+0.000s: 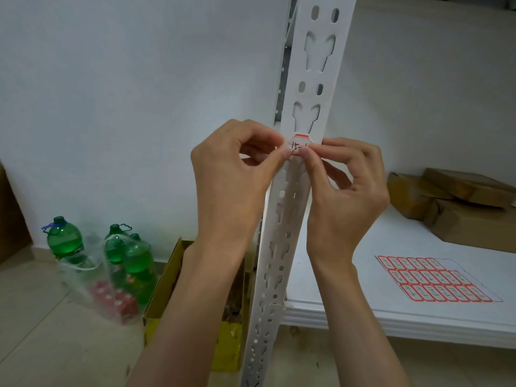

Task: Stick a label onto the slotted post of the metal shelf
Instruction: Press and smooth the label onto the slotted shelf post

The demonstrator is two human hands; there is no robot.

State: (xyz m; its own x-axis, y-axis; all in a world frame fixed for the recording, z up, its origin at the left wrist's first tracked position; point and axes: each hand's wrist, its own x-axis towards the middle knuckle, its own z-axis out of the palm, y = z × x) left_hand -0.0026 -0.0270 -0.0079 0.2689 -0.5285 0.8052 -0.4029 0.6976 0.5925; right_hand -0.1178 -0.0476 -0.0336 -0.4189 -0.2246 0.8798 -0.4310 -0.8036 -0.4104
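A white slotted post [310,88] of the metal shelf rises through the middle of the head view. A small white label [299,143] with a red border and handwritten marks lies against the post's front face, just below a keyhole slot. My left hand [234,174] pinches the label's left edge between thumb and forefinger. My right hand [343,188] pinches its right edge the same way. The fingertips hide the label's lower part. A sheet of red-bordered labels [435,279] lies flat on the white shelf board [363,311] to the right.
Brown cardboard parcels [458,202] are stacked at the back right of the shelf board. On the tiled floor to the left stand green bottles [131,258] in a clear bag beside an open yellow box [229,339]. A white wall is behind.
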